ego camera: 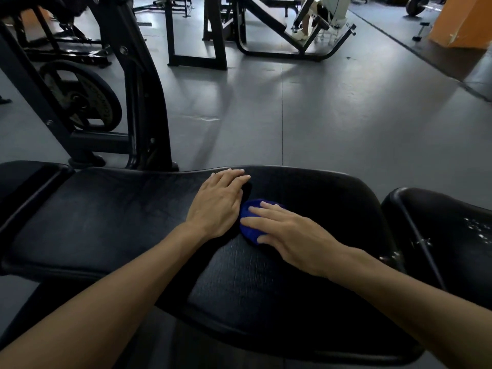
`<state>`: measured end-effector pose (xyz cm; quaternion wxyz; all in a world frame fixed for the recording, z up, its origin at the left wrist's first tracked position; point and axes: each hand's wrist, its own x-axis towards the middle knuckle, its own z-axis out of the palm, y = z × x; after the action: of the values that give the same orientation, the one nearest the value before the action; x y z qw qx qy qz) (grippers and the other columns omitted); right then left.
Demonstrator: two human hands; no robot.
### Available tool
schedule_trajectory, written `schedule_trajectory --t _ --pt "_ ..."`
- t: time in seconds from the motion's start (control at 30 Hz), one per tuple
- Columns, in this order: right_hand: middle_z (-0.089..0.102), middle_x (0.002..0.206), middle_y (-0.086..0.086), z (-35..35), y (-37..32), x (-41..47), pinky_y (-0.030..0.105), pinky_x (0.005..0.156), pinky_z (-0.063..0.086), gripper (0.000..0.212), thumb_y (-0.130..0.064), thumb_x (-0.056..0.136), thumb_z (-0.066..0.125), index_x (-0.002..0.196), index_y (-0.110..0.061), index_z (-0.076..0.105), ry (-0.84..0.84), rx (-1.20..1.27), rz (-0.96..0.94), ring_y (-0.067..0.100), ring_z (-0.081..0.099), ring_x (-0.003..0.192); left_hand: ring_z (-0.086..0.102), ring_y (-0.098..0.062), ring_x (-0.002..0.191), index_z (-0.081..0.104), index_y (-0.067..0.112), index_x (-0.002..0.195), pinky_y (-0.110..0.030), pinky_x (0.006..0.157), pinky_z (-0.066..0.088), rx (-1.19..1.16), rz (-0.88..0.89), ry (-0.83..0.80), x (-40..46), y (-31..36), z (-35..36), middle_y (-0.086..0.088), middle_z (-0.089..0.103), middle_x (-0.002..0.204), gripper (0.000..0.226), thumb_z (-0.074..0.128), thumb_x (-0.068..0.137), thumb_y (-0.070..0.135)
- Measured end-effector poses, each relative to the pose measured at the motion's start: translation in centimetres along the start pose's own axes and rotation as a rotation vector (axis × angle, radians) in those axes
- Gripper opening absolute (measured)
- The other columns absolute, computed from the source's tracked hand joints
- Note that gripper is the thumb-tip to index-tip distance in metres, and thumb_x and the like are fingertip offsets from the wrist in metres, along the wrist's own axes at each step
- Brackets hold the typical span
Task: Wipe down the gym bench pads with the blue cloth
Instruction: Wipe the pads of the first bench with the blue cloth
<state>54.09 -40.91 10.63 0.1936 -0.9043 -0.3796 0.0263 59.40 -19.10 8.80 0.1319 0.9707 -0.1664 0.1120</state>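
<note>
Right hand [290,235] fingers flat on blue cloth [249,225] mid-pad [106,222]; left hand [218,203] fingers relaxed near far edge

cloth [249,223]: blue, bunched into a wad, lying on the wide pad
pad [266,275]: black, creased vinyl, lying flat

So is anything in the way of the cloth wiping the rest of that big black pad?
Only the left hand, resting flat on the pad beside the blue cloth. The right hand presses the cloth.

Cloth [249,222] on bench pad [266,275], under right hand [290,235]; left hand [218,203] just left.
</note>
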Motion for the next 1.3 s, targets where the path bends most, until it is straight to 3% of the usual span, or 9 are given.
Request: schedule_trajectory --t 0.13,0.27,0.37,0.5,0.73,0.97,1.17,1.23,1.3 --pt "0.040 0.158 0.007 -0.9 3.9 4.8 0.042 0.123 0.024 0.047 -0.024 0.102 0.054 0.149 -0.024 0.047 0.100 -0.026 0.156 0.026 0.032 0.149 0.040 -0.020 0.143 0.050 0.015 0.147 -0.039 0.122 0.028 0.024 0.007 -0.003 -0.2 0.4 -0.2 -0.002 0.048 0.152 0.061 0.022 0.099 0.041" --pt "0.050 0.150 0.002 -2.0 5.4 8.5 0.041 0.115 0.034 0.045 -0.025 0.103 0.053 0.148 -0.025 0.047 0.193 -0.037 0.343 0.026 0.044 0.138 0.026 -0.017 0.151 0.039 0.016 0.155 -0.037 0.125 0.021 0.067 -0.015 -0.080 -0.4 0.6 -0.2 0.000 0.036 0.162 0.067 0.019 0.100 0.048" --pt "0.041 0.158 0.000 -1.2 3.3 5.2 0.042 0.119 0.030 0.048 -0.028 0.102 0.055 0.149 -0.029 0.046 0.168 -0.042 0.290 0.024 0.034 0.147 0.021 -0.017 0.154 0.035 0.016 0.157 -0.034 0.127 0.013 0.091 0.027 -0.081 -0.4 0.7 -0.1 -0.001 0.032 0.164 0.066 0.022 0.101 0.047" --pt "0.039 0.158 -0.006 -1.3 3.1 -0.9 0.037 0.124 0.024 0.052 -0.029 0.100 0.060 0.149 -0.035 0.046 0.100 0.034 0.096 0.013 0.029 0.149 0.027 -0.019 0.151 0.039 0.011 0.155 -0.034 0.126 0.015 0.103 0.092 -0.050 -0.6 1.3 -0.5 -0.005 0.037 0.161 0.068 0.022 0.100 0.047" --pt "0.049 0.152 0.005 -3.3 8.0 5.0 0.043 0.118 0.032 0.049 -0.029 0.099 0.059 0.147 -0.029 0.049 0.222 -0.036 0.406 0.029 0.043 0.142 0.021 -0.017 0.154 0.033 0.020 0.158 -0.036 0.127 0.015 0.155 0.146 -0.139 -0.5 1.0 -0.4 0.001 0.030 0.166 0.074 0.012 0.098 0.057" --pt "0.034 0.160 -0.009 -2.1 2.4 -4.1 0.039 0.123 0.026 0.053 -0.031 0.101 0.056 0.151 -0.038 0.040 0.086 -0.020 0.165 0.012 0.025 0.151 0.026 -0.016 0.150 0.040 0.026 0.154 -0.038 0.122 0.023 0.181 0.115 -0.117 0.0 1.5 -0.2 0.006 0.037 0.161 0.070 0.014 0.097 0.060" --pt "0.048 0.153 0.006 -4.9 8.0 3.4 0.042 0.118 0.031 0.049 -0.030 0.100 0.057 0.148 -0.031 0.047 0.174 -0.061 0.437 0.031 0.043 0.141 0.023 -0.019 0.152 0.036 0.021 0.157 -0.034 0.126 0.015 0.180 0.126 -0.174 -0.1 2.1 -1.0 0.000 0.034 0.163 0.080 0.005 0.093 0.059" --pt "0.044 0.156 0.004 -4.3 6.4 2.6 0.041 0.118 0.030 0.050 -0.031 0.101 0.056 0.149 -0.032 0.046 0.161 -0.115 0.437 0.029 0.042 0.142 0.024 -0.021 0.152 0.036 0.016 0.156 -0.031 0.126 0.011 0.162 0.119 -0.201 -0.1 2.4 -1.0 -0.005 0.034 0.163 0.079 0.007 0.095 0.055" --pt "0.040 0.158 0.000 -3.7 3.8 -0.4 0.042 0.118 0.031 0.050 -0.032 0.101 0.057 0.149 -0.035 0.045 0.121 -0.139 0.360 0.024 0.038 0.145 0.033 -0.025 0.145 0.045 0.015 0.149 -0.034 0.124 0.018 0.148 0.062 -0.182 0.5 3.0 -0.6 -0.007 0.042 0.157 0.074 0.010 0.095 0.052"
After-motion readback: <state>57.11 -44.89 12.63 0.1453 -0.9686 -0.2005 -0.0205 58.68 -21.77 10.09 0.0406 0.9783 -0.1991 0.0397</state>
